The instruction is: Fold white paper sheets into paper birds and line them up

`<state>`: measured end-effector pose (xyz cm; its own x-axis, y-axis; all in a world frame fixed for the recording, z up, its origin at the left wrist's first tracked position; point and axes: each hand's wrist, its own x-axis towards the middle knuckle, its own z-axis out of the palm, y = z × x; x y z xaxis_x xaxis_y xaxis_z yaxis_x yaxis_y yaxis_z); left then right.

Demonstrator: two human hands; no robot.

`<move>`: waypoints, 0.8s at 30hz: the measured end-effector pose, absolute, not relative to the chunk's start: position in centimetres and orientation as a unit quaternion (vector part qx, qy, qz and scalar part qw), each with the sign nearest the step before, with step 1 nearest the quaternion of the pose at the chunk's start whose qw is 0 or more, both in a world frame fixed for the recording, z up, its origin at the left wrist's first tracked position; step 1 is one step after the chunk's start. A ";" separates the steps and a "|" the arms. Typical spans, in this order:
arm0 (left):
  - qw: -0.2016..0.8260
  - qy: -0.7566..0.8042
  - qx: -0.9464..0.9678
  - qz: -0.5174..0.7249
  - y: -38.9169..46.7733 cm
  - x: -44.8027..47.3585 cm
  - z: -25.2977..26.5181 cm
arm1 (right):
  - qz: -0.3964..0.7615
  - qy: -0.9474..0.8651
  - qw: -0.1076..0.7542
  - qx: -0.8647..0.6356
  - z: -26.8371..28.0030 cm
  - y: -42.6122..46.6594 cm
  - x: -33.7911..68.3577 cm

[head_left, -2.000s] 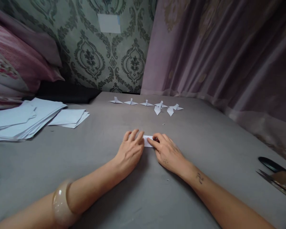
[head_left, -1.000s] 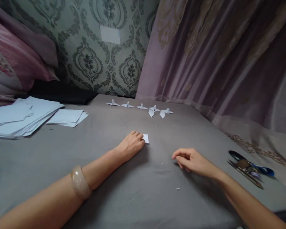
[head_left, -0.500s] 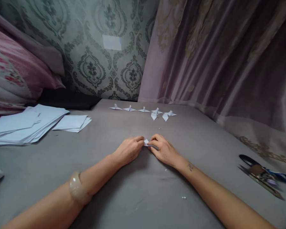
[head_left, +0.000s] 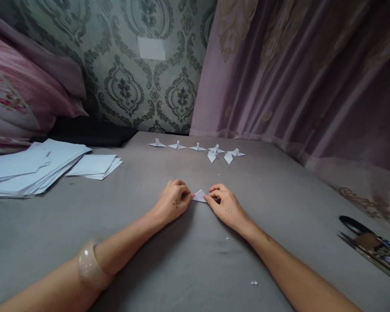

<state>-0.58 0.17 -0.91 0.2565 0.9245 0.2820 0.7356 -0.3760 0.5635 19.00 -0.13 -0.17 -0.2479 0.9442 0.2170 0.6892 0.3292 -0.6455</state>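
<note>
Between my hands, low over the grey cloth surface [head_left: 143, 242], is a small folded piece of white paper [head_left: 199, 196] with a peak at its top. My left hand [head_left: 174, 200] pinches its left corner between thumb and fingers. At the right corner, my right hand [head_left: 225, 206] holds the paper the same way; a dark, thin thing shows under its fingers, too hidden to name. Farther back stand several small folded white paper figures [head_left: 197, 147] in a row, with pointed paper pieces [head_left: 211, 156] in front at the right end.
At left lie a stack of large white sheets [head_left: 35, 167] and a pile of smaller sheets [head_left: 92, 165]. Scissors [head_left: 355, 225] and other tools lie at far right. Tiny paper scraps [head_left: 254, 283] dot the cloth. A wall and a pink curtain [head_left: 247, 86] close off the back.
My hands have moved slightly apart, and more of the folded paper shows between them, now wider and flatter. The view has shifted a little.
</note>
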 end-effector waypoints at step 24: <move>0.041 0.452 0.891 0.025 -2.1 1.0 1.9 | 0.060 -0.883 0.150 -0.442 0.4 -1.5 19.4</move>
